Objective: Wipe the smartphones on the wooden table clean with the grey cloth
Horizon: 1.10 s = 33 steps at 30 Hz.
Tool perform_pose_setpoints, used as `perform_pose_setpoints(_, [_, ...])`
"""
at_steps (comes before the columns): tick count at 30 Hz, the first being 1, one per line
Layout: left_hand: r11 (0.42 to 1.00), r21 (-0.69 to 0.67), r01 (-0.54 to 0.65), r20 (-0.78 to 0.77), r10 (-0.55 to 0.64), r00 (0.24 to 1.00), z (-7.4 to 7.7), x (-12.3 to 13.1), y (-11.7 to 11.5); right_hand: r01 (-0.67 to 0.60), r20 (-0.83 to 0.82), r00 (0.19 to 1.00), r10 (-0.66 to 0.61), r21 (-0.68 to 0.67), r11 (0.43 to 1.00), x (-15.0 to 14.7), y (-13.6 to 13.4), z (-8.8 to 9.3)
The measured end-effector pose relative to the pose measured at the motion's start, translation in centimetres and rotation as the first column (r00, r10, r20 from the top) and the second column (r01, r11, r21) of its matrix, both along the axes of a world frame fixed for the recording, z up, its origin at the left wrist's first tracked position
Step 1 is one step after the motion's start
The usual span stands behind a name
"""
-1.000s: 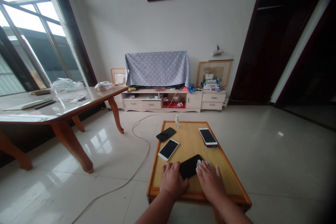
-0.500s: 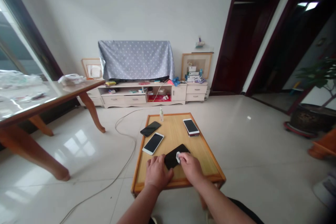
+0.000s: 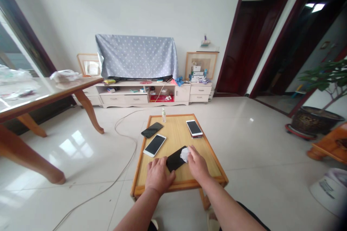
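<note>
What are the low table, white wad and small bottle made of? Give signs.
Low table: probably wood or wood laminate, smooth; yellowish top, orange-brown rim.
White wad: perhaps tissue or thin cloth, matte; it looks crumpled.
Small bottle: likely plastic, clear; its body looks see-through.

Findings from where I stand, clock positions read on the low table [image 3: 176, 128], twelve toward the wall. Table: wood, smooth pale top, glossy orange-brown edging. Dark phone [image 3: 175, 161] at six: smooth black face. White wad [image 3: 184, 154] upon it: crumpled, soft-looking; paper or cloth, cannot tell. White phone [image 3: 154, 145] at nine: smooth, glass-like screen, pale frame. Bottle [image 3: 163, 115] at eleven: clear plastic. Drape [image 3: 138, 56] beyond twelve: matt dotted cloth. Floor [image 3: 257, 144] at three: polished, reflective tile.
</note>
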<state>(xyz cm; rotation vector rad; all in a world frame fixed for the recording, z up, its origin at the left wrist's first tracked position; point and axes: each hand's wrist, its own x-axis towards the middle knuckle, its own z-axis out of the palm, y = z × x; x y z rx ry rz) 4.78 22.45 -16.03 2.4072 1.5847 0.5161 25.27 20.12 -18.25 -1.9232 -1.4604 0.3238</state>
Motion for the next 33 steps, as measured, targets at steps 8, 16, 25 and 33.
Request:
perform_pose_setpoints(8, [1.0, -0.014, 0.02, 0.001, -0.02, 1.0, -0.2, -0.2, 0.2, -0.37, 0.282, 0.86, 0.426, -0.229, 0.9, -5.3, -2.6, 2.0])
perform_pose_setpoints(16, [1.0, 0.004, -0.003, 0.026, 0.003, 1.0, -0.3, 0.0, 0.4, -0.138, 0.284, 0.922, 0.262, -0.392, 0.91, -2.8, -0.6, 3.0])
perform_pose_setpoints(25, [1.0, -0.014, -0.015, 0.013, 0.016, 1.0, 0.0, 0.1, 0.3, -0.159, 0.253, 0.929, 0.269, -0.383, 0.91, -2.4, 0.7, 3.2])
perform_pose_setpoints(33, [0.998, -0.064, -0.021, 0.019, 0.022, 1.0, 0.5, 0.0, 0.3, -0.395, 0.215, 0.862, 0.458, -0.279, 0.875, -5.9, 0.2, 2.7])
